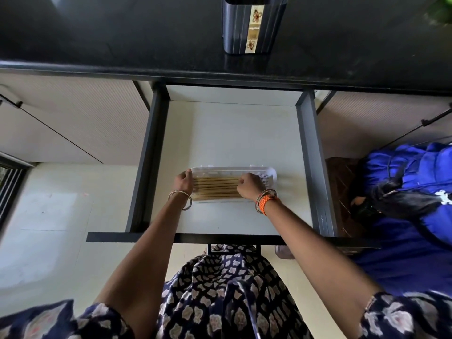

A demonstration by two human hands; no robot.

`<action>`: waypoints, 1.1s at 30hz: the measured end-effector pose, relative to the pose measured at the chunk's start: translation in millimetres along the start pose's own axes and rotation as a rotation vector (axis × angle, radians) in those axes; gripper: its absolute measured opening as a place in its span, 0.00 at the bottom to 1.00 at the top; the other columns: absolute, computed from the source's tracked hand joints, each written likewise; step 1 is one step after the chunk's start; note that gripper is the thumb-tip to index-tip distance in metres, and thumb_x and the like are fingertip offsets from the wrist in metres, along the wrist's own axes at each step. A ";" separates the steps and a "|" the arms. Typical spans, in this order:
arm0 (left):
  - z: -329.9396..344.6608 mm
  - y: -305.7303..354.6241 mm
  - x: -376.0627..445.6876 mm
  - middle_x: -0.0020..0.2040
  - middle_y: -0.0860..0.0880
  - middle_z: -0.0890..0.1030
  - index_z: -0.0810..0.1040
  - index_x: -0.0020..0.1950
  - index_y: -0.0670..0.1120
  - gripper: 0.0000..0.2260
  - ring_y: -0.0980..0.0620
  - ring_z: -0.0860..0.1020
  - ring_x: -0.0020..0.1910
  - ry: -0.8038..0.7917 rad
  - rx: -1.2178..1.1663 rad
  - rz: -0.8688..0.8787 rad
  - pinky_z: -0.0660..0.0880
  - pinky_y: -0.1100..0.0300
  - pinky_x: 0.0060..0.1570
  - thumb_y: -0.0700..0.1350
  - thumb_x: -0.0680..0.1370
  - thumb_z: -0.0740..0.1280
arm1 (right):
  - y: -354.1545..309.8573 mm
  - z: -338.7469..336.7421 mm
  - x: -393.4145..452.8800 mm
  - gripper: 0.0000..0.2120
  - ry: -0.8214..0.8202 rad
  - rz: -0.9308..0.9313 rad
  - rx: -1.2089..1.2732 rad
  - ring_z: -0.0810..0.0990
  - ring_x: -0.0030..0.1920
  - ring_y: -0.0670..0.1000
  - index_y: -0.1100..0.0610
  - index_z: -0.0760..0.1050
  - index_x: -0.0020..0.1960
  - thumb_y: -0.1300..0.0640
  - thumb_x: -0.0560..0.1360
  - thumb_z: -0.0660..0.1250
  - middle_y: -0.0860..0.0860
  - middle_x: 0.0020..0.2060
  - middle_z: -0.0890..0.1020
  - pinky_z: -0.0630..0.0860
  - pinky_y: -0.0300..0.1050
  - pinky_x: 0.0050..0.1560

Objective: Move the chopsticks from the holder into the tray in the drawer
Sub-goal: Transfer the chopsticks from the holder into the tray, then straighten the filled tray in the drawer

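Several wooden chopsticks (216,188) lie side by side in a clear plastic tray (232,170) on the white floor of the open drawer (232,133). My left hand (184,182) rests at the tray's left end, fingers curled against the chopstick tips. Over the right part of the chopsticks sits my right hand (249,185), fingers bent down onto them and hiding their right ends. The dark holder (253,25) stands upright on the black counter (122,40) beyond the drawer; its inside is out of sight.
The drawer has dark grey side rails (144,167) and a dark front edge (171,237). Cabinet fronts flank it on both sides. A blue bag (411,192) lies on the floor at the right. A green thing (441,8) shows at the top right corner.
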State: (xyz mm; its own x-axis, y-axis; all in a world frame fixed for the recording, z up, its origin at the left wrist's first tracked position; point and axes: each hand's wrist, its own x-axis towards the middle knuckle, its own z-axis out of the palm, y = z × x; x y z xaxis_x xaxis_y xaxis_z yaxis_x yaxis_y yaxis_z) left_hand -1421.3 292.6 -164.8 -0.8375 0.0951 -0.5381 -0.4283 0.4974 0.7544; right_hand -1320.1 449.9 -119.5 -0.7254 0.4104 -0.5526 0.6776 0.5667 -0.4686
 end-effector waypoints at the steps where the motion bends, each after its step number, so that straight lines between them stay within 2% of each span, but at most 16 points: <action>1: -0.4 1.0 -0.7 0.42 0.41 0.73 0.74 0.55 0.33 0.17 0.50 0.71 0.33 -0.003 -0.010 0.011 0.72 0.63 0.30 0.44 0.81 0.53 | 0.7 0.4 -1.2 0.14 -0.001 -0.013 -0.002 0.73 0.39 0.55 0.57 0.63 0.28 0.68 0.70 0.58 0.53 0.28 0.71 0.66 0.42 0.39; 2: -0.8 1.2 -1.0 0.44 0.39 0.74 0.73 0.55 0.33 0.15 0.49 0.73 0.35 -0.008 -0.015 0.023 0.74 0.66 0.30 0.43 0.81 0.53 | 1.5 0.2 -3.2 0.12 0.010 -0.025 0.001 0.74 0.39 0.55 0.58 0.66 0.29 0.68 0.70 0.58 0.55 0.31 0.74 0.67 0.41 0.39; 3: -0.5 1.0 -1.2 0.48 0.36 0.75 0.72 0.56 0.33 0.15 0.44 0.76 0.40 -0.009 -0.011 0.037 0.77 0.65 0.35 0.43 0.81 0.53 | 3.4 -0.3 -5.8 0.09 0.047 -0.034 0.002 0.76 0.40 0.56 0.59 0.70 0.32 0.68 0.69 0.58 0.56 0.33 0.77 0.69 0.41 0.39; 5: -0.5 1.3 -3.2 0.59 0.32 0.75 0.69 0.62 0.31 0.17 0.35 0.75 0.56 -0.009 0.027 0.041 0.75 0.52 0.54 0.43 0.81 0.53 | 11.4 -1.1 -11.8 0.09 0.275 -0.074 -0.033 0.79 0.48 0.58 0.60 0.78 0.43 0.66 0.70 0.60 0.56 0.43 0.82 0.74 0.43 0.45; 6: -0.5 2.1 -5.4 0.61 0.33 0.74 0.67 0.65 0.32 0.18 0.35 0.73 0.61 -0.007 0.036 0.039 0.72 0.49 0.59 0.44 0.81 0.54 | 17.3 -2.4 -14.0 0.12 0.421 -0.084 -0.074 0.78 0.54 0.58 0.59 0.79 0.50 0.64 0.71 0.61 0.56 0.49 0.82 0.75 0.46 0.51; 8: -0.6 1.7 -7.8 0.58 0.34 0.76 0.68 0.65 0.33 0.18 0.35 0.72 0.63 0.002 0.072 0.054 0.70 0.49 0.61 0.43 0.80 0.57 | 30.5 -6.2 -15.6 0.18 0.605 -0.005 -0.088 0.73 0.62 0.59 0.59 0.74 0.61 0.62 0.71 0.63 0.56 0.58 0.78 0.73 0.52 0.56; 10: -1.1 0.3 -10.5 0.58 0.35 0.78 0.71 0.64 0.34 0.16 0.37 0.76 0.58 0.007 0.139 0.062 0.71 0.56 0.53 0.38 0.78 0.59 | 44.1 -10.9 -10.9 0.19 0.558 0.176 0.027 0.74 0.62 0.62 0.61 0.69 0.64 0.62 0.73 0.62 0.59 0.61 0.76 0.74 0.53 0.55; 12: -1.4 0.1 -13.4 0.52 0.37 0.80 0.74 0.60 0.33 0.14 0.41 0.78 0.50 0.014 0.155 0.055 0.70 0.58 0.45 0.33 0.76 0.58 | 54.0 -14.0 -4.4 0.17 0.419 0.266 0.151 0.77 0.59 0.62 0.62 0.72 0.64 0.63 0.76 0.60 0.62 0.59 0.78 0.75 0.50 0.53; 16: -6.3 4.9 -17.9 0.41 0.42 0.76 0.77 0.54 0.33 0.11 0.49 0.73 0.40 0.001 0.186 0.055 0.72 0.58 0.39 0.33 0.76 0.57 | 59.2 -21.1 -3.6 0.11 0.438 0.232 0.177 0.81 0.51 0.62 0.65 0.79 0.54 0.63 0.76 0.61 0.63 0.50 0.83 0.71 0.43 0.40; 18: -9.8 4.7 -21.9 0.38 0.44 0.75 0.77 0.53 0.33 0.11 0.50 0.72 0.33 -0.014 0.183 0.058 0.73 0.63 0.30 0.32 0.76 0.57 | 60.1 -20.2 -7.7 0.10 0.445 0.231 0.179 0.82 0.49 0.62 0.66 0.79 0.51 0.62 0.76 0.62 0.64 0.48 0.83 0.68 0.41 0.39; 19: -11.0 2.7 -24.2 0.36 0.44 0.75 0.77 0.52 0.32 0.11 0.50 0.71 0.32 -0.020 0.183 0.060 0.70 0.66 0.26 0.31 0.75 0.57 | 61.0 -18.4 -11.5 0.10 0.443 0.238 0.180 0.82 0.48 0.62 0.66 0.79 0.51 0.62 0.76 0.62 0.63 0.48 0.83 0.68 0.40 0.39; 22: -13.9 -6.5 -30.8 0.31 0.47 0.73 0.77 0.50 0.32 0.11 0.49 0.72 0.33 -0.058 0.201 0.049 0.66 0.66 0.23 0.30 0.74 0.57 | 66.2 -10.1 -21.5 0.09 0.425 0.263 0.183 0.82 0.48 0.62 0.66 0.79 0.50 0.62 0.76 0.64 0.63 0.48 0.83 0.68 0.40 0.39; 25: -12.9 -10.4 -33.4 0.27 0.49 0.70 0.77 0.47 0.32 0.11 0.50 0.69 0.28 -0.113 0.194 0.056 0.64 0.74 0.16 0.28 0.74 0.55 | 72.4 -4.8 -26.2 0.08 0.400 0.280 0.202 0.82 0.49 0.60 0.65 0.79 0.49 0.61 0.76 0.64 0.63 0.49 0.83 0.69 0.39 0.39; 30: -12.9 -12.3 -27.1 0.28 0.49 0.70 0.75 0.53 0.28 0.12 0.54 0.68 0.27 -0.121 0.222 0.050 0.66 0.72 0.18 0.29 0.75 0.55 | 70.9 -3.7 -25.4 0.12 0.400 0.301 0.201 0.82 0.51 0.61 0.65 0.78 0.57 0.61 0.76 0.64 0.62 0.52 0.83 0.76 0.44 0.45; 32: -15.4 -8.9 -27.9 0.31 0.44 0.73 0.74 0.55 0.27 0.12 0.49 0.72 0.29 -0.133 0.214 0.026 0.69 0.72 0.21 0.31 0.76 0.56 | 68.9 -6.7 -25.5 0.13 0.379 0.309 0.186 0.82 0.53 0.61 0.66 0.77 0.59 0.62 0.76 0.64 0.62 0.54 0.82 0.78 0.46 0.48; 33: -16.2 -5.3 -29.2 0.36 0.39 0.77 0.74 0.56 0.28 0.12 0.42 0.75 0.34 -0.136 0.222 0.017 0.74 0.69 0.28 0.32 0.76 0.57 | 67.7 -9.3 -27.1 0.13 0.362 0.308 0.172 0.82 0.53 0.62 0.67 0.76 0.59 0.63 0.76 0.64 0.63 0.54 0.82 0.78 0.47 0.48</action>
State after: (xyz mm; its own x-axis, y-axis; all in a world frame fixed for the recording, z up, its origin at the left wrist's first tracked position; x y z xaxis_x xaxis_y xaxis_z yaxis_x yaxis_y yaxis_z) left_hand -1400.1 273.2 -146.9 -0.7842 0.2131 -0.5828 -0.3165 0.6706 0.6709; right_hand -1255.7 483.8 -129.8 -0.4638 0.7786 -0.4227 0.8546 0.2674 -0.4451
